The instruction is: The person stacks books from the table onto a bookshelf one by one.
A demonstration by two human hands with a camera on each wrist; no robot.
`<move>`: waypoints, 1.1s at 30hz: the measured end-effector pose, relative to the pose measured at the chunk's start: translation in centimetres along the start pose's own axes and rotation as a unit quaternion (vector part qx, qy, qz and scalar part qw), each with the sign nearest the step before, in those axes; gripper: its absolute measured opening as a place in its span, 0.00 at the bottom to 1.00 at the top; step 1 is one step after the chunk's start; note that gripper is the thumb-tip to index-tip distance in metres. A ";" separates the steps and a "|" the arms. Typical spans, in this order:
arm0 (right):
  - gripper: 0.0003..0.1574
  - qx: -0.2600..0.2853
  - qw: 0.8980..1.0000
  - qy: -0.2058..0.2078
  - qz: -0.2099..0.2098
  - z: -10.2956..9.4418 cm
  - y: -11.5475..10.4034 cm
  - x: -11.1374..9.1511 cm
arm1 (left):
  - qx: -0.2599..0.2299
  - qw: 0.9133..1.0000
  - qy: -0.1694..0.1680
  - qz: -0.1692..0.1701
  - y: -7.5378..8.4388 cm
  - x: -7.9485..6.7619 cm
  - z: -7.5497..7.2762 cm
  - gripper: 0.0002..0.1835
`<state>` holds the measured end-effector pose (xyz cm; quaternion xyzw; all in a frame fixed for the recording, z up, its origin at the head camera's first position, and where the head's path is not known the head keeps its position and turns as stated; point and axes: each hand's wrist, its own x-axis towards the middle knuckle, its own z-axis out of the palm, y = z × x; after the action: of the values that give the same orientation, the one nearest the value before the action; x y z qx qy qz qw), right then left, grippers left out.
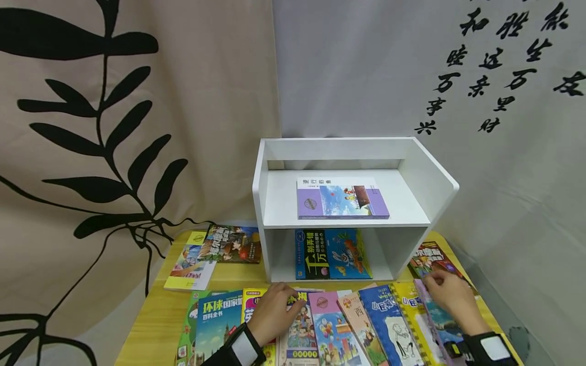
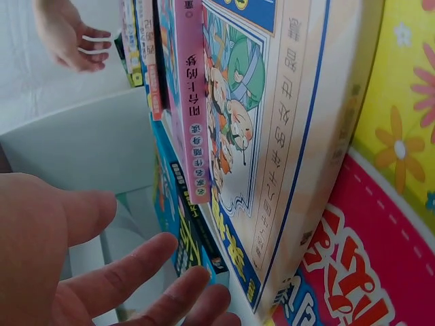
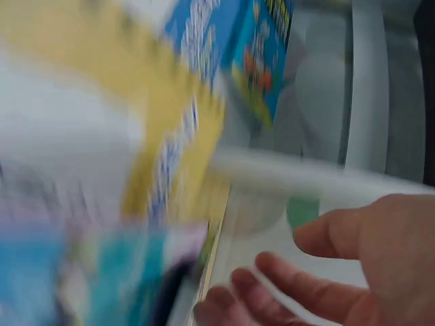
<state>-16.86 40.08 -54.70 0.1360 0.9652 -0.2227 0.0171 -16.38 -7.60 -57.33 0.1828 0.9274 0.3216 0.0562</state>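
My left hand hovers over the front row of books, its fingers relaxed and slightly apart. Closest to it is a comic book with a crowd of cartoon figures; a yellow-and-pink book lies partly hidden behind the wrist. In the left wrist view, nothing lies between thumb and fingers. Over on the right side, my right hand is above a purple-edged teal book, with a dark red-brown book just beyond. The right wrist view shows its fingers loosely bent, holding nothing.
A white two-tier shelf stands at the back of the wooden table. One purple book lies on its upper tier; blue books sit below. Two books rest left of it. A yellow spiral-bound book and several others fill the front row.
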 end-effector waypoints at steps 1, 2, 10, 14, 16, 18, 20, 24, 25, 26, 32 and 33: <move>0.42 -0.006 1.000 -0.005 0.009 -0.5 0.7 0.7 | -0.002 1.000 0.000 -0.002 -0.1 0.0 0.0 0.25; 0.44 -0.010 1.000 -0.009 0.015 -1.0 1.4 1.4 | -0.003 1.000 -0.001 -0.004 -0.1 -0.1 0.0 0.26; 0.56 -0.065 0.995 -0.060 0.044 -2.6 6.7 5.6 | -0.008 1.000 0.003 0.002 -0.2 -0.5 0.1 0.23; 0.61 -0.082 0.990 -0.100 0.054 -2.3 8.1 6.6 | -0.005 1.000 0.010 0.004 -0.1 -0.7 0.0 0.21; 0.62 -0.087 0.988 -0.113 0.051 -2.0 8.6 7.1 | -0.007 1.000 0.011 0.002 -0.1 -0.7 -0.1 0.20; 0.61 -0.095 0.988 -0.116 0.046 -1.6 8.9 7.4 | -0.011 1.000 0.010 -0.003 -0.2 -0.7 -0.1 0.21; 0.61 -0.100 0.987 -0.115 0.042 -1.1 9.1 7.7 | -0.014 1.000 0.009 -0.005 -0.3 -0.7 0.0 0.22; 0.59 -0.101 0.988 -0.105 0.051 -0.5 9.3 8.0 | -0.010 1.000 0.005 -0.007 -0.5 -0.6 0.1 0.23; 0.59 -0.098 0.988 -0.101 0.057 -0.4 9.3 7.9 | -0.009 1.000 0.005 -0.006 -0.6 -0.5 0.2 0.23; 0.57 -0.093 0.989 -0.097 0.063 -0.4 9.2 7.9 | -0.008 1.000 0.005 -0.005 -0.7 -0.5 0.2 0.23; 0.41 -0.042 0.996 -0.027 0.073 -0.5 9.1 7.4 | -0.007 1.000 0.008 0.001 -0.7 -0.5 -0.1 0.23; 0.38 -0.027 0.997 -0.010 0.072 -0.7 9.2 7.3 | -0.007 1.000 0.010 0.003 -0.7 -0.5 -0.1 0.23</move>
<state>-21.36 50.19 -58.68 0.2021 0.9585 -0.1958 0.0466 -16.15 -8.38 -57.69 0.1823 0.9251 0.3296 0.0474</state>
